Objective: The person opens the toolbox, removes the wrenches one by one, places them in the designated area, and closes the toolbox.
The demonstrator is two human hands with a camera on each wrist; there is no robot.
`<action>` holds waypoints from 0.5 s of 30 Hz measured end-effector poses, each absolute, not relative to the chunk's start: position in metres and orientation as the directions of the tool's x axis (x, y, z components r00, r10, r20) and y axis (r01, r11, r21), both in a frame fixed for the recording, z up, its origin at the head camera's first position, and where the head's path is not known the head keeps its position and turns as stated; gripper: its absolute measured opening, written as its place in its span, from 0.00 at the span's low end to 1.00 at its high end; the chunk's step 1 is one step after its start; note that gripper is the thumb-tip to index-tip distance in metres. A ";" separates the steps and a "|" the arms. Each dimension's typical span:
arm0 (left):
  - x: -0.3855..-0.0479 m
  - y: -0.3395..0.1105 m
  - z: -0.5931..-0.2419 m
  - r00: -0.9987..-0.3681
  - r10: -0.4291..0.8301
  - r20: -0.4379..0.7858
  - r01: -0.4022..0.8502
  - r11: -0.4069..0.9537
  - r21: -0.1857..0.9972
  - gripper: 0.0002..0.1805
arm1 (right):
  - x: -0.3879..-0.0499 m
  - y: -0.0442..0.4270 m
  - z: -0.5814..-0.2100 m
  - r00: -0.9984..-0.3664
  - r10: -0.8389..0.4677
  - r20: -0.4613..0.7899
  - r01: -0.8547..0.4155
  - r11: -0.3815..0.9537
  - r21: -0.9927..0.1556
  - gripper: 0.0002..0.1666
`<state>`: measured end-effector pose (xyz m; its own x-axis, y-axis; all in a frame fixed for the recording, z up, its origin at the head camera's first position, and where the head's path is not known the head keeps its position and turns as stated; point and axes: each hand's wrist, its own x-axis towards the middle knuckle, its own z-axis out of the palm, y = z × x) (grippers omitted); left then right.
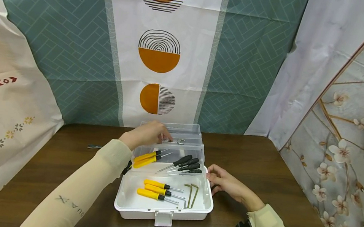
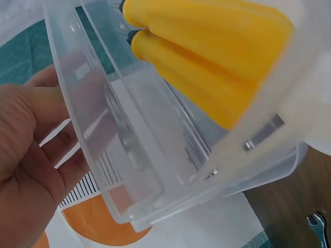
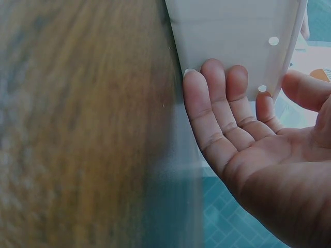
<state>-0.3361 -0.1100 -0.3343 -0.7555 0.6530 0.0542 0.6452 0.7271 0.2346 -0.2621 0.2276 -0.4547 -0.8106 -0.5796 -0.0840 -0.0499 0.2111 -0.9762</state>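
Note:
A white toolbox (image 1: 131, 212) stands with its clear stepped trays (image 1: 180, 127) raised at the back. My left hand (image 1: 149, 134) reaches over the uppermost tray. Its spread fingers show through the clear plastic in the left wrist view, close to a small silver wrench (image 1: 181, 141); whether they touch it is hard to tell. Against the box's outer right wall rest the fingertips of my right hand (image 1: 228, 184), with the thumb at the rim. Yellow-handled screwdrivers (image 1: 154, 189) and brass-coloured hex keys (image 1: 193, 195) lie in the box bottom.
Two yellow screwdrivers (image 1: 147, 160) and several black-handled screwdrivers (image 1: 190, 166) lie in the lower clear tray. Another small wrench (image 1: 94, 147) is on the brown wooden table (image 1: 68, 167), left of the box. A patterned cloth (image 1: 244, 60) hangs behind.

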 end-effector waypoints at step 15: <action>-0.333 -0.112 -0.336 -0.700 0.710 0.070 0.713 0.691 0.120 0.20 | -0.262 0.227 -0.456 -0.813 -0.575 -0.086 -0.049 0.215 -0.975 0.16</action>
<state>-0.3335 -0.1121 -0.3363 -0.7004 0.7103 0.0701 0.7128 0.6911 0.1195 -0.2623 0.2273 -0.4556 -0.8134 -0.5752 -0.0863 -0.0488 0.2153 -0.9753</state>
